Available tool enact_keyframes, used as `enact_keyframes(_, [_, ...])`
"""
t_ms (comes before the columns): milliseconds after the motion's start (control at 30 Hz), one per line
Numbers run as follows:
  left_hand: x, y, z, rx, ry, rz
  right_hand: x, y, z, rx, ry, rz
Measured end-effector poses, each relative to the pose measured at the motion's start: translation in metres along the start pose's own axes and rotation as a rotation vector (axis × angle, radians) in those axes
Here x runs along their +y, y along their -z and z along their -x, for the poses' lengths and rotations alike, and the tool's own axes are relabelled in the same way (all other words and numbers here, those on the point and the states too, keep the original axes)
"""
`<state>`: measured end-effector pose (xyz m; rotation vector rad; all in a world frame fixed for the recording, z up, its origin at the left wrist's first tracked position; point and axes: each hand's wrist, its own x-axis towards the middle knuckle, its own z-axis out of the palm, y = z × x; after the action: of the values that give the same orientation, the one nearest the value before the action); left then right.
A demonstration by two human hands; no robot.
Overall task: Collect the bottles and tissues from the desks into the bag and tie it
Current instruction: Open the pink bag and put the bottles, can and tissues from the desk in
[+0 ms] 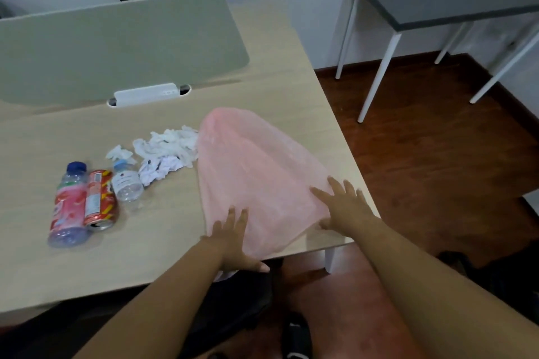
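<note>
On pale wooden desk point(175, 227), nine o'clock: pink-labelled plastic bottle point(69, 207), red can point(100, 201), small clear bottle point(126, 182); crumpled white tissues point(166, 148) beyond. Thin pink plastic bag point(256, 172) centre, overhanging. Left hand point(233, 242), right hand point(344, 207) flat, fingers spread. Risk: bag slipping off edge.

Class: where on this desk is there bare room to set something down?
Bare desk lies between the divider panel and the tissues, and along the near edge below the bottles. Crowded: bottles, can, tissues, and the pink bag under both hands.
</note>
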<state>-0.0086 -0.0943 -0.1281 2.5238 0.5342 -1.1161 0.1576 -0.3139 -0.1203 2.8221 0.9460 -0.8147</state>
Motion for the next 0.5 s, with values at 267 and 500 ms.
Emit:
enact_keyframes(267, [-0.003,-0.024,-0.011,0.14,-0.036,-0.223,0.01,-0.024,-0.002,0.331,0.135,0.081])
enact_keyframes(500, [0.004,0.001,0.007,0.483,-0.117,-0.03,0.007,0.018,-0.001,0.545,0.067,-0.245])
